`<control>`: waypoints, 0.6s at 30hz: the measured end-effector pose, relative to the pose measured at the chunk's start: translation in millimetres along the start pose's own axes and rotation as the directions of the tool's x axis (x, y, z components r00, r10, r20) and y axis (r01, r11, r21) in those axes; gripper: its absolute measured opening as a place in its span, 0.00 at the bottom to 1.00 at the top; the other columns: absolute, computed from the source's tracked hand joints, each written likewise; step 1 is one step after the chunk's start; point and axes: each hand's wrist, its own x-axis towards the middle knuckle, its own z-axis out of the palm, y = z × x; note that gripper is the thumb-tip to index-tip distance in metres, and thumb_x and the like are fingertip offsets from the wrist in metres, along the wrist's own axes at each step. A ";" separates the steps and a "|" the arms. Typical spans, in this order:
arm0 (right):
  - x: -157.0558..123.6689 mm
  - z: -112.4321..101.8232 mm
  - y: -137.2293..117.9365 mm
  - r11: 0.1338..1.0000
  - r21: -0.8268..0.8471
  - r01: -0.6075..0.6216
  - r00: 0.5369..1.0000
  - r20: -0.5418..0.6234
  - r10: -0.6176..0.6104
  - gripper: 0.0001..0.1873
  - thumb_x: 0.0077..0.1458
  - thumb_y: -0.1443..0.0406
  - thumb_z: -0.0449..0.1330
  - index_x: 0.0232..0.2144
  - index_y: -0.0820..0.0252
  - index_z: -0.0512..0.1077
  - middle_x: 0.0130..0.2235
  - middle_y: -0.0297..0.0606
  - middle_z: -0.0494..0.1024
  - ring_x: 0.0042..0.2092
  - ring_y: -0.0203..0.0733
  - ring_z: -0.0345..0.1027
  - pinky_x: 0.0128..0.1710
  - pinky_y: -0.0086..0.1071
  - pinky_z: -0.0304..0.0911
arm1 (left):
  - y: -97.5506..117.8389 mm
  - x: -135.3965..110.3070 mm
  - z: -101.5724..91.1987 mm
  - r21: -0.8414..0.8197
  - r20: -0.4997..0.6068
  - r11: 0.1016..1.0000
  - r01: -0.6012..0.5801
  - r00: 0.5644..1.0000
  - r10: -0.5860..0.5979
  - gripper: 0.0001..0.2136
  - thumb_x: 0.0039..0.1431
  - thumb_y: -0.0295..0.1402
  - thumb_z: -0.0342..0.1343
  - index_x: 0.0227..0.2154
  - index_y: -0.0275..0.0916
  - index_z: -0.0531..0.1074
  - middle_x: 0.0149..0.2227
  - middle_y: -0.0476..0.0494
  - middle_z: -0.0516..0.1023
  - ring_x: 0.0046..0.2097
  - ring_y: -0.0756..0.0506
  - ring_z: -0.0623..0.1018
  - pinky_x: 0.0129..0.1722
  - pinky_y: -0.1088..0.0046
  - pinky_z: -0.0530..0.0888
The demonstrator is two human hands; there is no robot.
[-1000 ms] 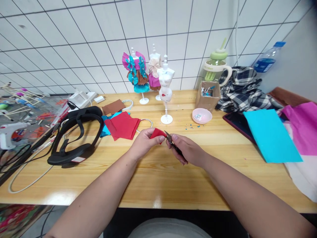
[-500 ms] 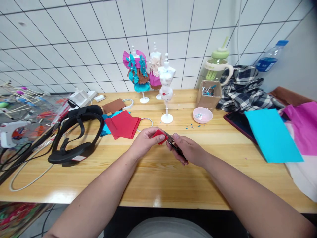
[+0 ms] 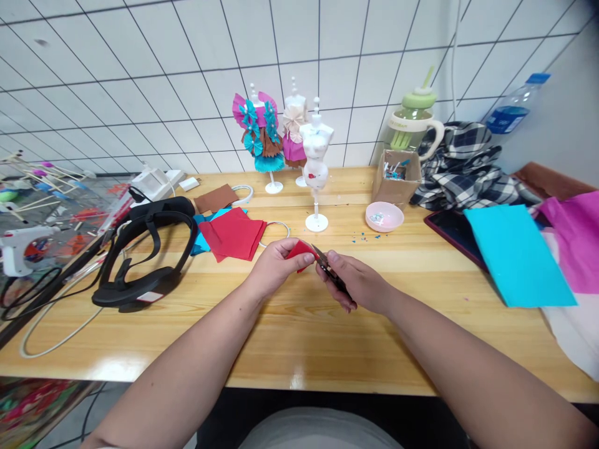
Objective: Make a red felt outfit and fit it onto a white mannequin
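Note:
My left hand point(image 3: 274, 267) pinches a small folded piece of red paper point(image 3: 301, 251) above the wooden table point(image 3: 299, 337). My right hand point(image 3: 352, 282) is closed around small black snips point(image 3: 327, 269), whose blades meet the right edge of the red piece. A stack of red paper sheets point(image 3: 234, 236) lies just left of my left hand, over a blue sheet. Behind my hands stands a bare white mini mannequin point(image 3: 316, 162), with two dressed mannequins point(image 3: 262, 134) behind it near the wall.
A black headset point(image 3: 145, 255) with cables lies at the left, a glue gun point(image 3: 23, 243) beyond it. A pink dish point(image 3: 384, 216), cardboard box point(image 3: 395, 178), green-lidded mug point(image 3: 412, 125), plaid cloth point(image 3: 468, 165), water bottle point(image 3: 512, 112), and blue point(image 3: 515, 255) and magenta paper point(image 3: 573, 237) sit at the right.
The snips' blades have worked at the edge of the red piece, closing in on it and opening slightly; both hands stay in nearly the same place.

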 end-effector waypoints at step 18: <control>0.4 -3.7 -5.8 0.998 0.026 -0.061 0.997 0.055 0.060 0.26 0.58 0.42 0.46 0.28 0.57 0.59 0.13 0.20 0.54 0.14 0.28 0.45 0.11 0.22 0.54 | -2.4 3.7 -9.8 -0.002 -0.022 1.000 0.021 1.000 -0.021 0.12 0.44 0.38 0.70 0.28 0.35 0.78 0.24 0.50 0.75 0.24 0.55 0.67 0.25 0.78 0.63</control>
